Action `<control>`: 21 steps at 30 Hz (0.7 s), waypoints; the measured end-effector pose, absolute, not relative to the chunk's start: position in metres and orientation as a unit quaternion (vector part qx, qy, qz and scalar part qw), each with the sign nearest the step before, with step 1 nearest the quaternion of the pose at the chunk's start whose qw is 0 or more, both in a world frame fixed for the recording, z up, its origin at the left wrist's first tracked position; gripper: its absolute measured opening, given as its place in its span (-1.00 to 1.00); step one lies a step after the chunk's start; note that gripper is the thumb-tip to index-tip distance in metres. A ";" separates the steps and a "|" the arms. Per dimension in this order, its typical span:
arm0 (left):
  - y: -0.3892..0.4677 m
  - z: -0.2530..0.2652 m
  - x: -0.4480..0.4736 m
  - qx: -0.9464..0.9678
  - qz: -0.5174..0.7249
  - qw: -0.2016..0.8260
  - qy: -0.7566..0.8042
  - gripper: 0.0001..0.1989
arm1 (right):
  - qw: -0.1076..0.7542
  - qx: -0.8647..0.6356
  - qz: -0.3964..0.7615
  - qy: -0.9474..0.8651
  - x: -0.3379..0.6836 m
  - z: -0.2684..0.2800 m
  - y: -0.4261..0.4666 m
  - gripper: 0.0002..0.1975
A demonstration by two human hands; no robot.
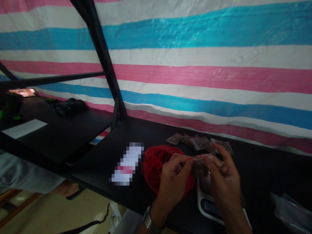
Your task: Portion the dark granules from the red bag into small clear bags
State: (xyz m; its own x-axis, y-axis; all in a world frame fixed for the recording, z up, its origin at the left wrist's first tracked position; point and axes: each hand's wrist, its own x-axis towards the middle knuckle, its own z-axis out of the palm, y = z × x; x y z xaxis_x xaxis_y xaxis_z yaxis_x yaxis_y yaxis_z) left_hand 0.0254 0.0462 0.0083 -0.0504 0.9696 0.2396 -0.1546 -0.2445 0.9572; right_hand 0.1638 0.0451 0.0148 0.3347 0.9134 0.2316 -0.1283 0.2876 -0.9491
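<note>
Between my two hands is a small clear zip bag (200, 168) with dark contents in its lower part. My left hand (174, 175) pinches its top edge at one end, and my right hand (224, 177) grips the other end, fingers closed. A white digital scale (201, 203) lies below my right hand, partly covered by it. Behind my left hand sits a red bag (152, 169), opened at the top, with dark contents I cannot make out. Several filled zip bags (201, 143) lie in a row beyond my hands.
Clear plastic bags (292, 211) lie at the right on the black table (263, 172). A blurred-out white sheet (128, 164) is left of the red bag. A black metal frame (104, 65) rises at the left, and a striped plastic sheet (207, 78) hangs behind. A seated person's leg (29, 172) shows at left.
</note>
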 end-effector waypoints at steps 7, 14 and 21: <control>0.046 0.005 0.026 0.473 0.615 0.484 0.406 -0.84 | 0.693 -0.448 0.359 -0.436 0.155 0.016 0.048 -0.52; 0.046 0.008 0.024 0.441 0.634 0.492 0.401 -0.92 | 0.706 -0.458 0.271 -0.466 0.150 0.024 0.053 -0.64; 0.056 0.010 0.008 0.350 0.689 0.436 0.462 -0.78 | 0.785 -0.488 0.144 -0.354 0.155 0.038 0.082 -0.60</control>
State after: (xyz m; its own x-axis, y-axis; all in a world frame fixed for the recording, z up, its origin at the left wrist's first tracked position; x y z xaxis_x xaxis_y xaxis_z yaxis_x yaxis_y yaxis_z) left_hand 0.0075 0.0555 0.0098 -0.3756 0.9234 0.0790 -0.2764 -0.1930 0.9415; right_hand 0.1547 0.0824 0.0378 0.7080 0.5717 0.4145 0.1188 0.4822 -0.8680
